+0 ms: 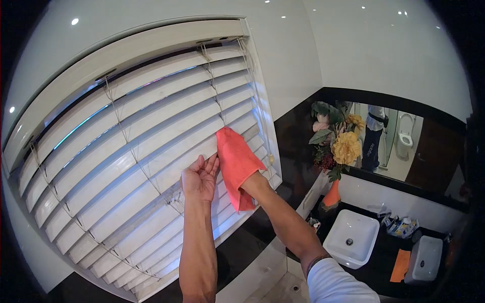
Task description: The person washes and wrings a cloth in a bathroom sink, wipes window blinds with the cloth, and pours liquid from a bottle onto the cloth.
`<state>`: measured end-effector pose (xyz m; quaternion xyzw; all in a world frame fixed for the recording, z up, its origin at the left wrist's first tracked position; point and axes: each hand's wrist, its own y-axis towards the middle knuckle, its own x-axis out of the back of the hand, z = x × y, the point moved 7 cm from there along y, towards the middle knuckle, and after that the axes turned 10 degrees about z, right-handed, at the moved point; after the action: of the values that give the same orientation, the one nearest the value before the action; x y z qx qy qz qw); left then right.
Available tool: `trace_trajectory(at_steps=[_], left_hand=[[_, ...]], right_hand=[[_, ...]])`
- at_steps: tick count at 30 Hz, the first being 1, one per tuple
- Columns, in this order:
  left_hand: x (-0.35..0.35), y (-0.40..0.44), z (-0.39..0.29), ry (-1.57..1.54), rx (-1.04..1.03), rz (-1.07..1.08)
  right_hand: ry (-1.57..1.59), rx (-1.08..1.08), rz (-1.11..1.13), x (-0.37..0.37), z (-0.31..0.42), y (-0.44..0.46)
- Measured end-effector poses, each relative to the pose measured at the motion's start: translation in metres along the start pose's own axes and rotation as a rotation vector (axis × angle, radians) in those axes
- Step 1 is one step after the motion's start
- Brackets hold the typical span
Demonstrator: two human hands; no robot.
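A white slatted blind (166, 126) covers the window, with its cords hanging down across the slats. Palm up, my left hand (200, 179) is at a slat near the blind's middle right, its fingertips pinched at the slat's edge. Just to its right, my right hand (254, 184) holds a red cloth (236, 159) against the slats. The cloth drapes over this hand and hides its fingers. Dark marks show on the slats just left of my left wrist.
To the right, a vase (332, 194) of artificial flowers (346, 148) stands by a white basin (352, 237) on a black counter. A wall mirror (391, 136) hangs above. Further right are a basket of small items (402, 227), an orange cloth (400, 265) and a grey container (424, 258).
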<state>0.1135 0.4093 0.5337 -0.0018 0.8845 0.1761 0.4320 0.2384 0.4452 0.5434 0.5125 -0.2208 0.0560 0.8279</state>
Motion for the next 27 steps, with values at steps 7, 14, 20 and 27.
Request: trace_trajectory(at_steps=[7,14,20,27], left_hand=[[-0.005,-0.006,0.004,-0.003,0.037,0.024],[0.018,0.013,0.005,-0.030,0.131,0.242],[0.005,0.012,0.006,-0.067,0.114,0.199],[0.005,-0.002,0.001,-0.015,0.024,0.022]], right_hand=[[0.084,-0.042,0.106,0.017,0.007,-0.028],[-0.008,0.298,0.020,0.011,0.055,-0.028],[-0.056,0.155,0.113,0.020,0.057,-0.032],[-0.321,-0.126,-0.187,0.091,0.007,-0.012]])
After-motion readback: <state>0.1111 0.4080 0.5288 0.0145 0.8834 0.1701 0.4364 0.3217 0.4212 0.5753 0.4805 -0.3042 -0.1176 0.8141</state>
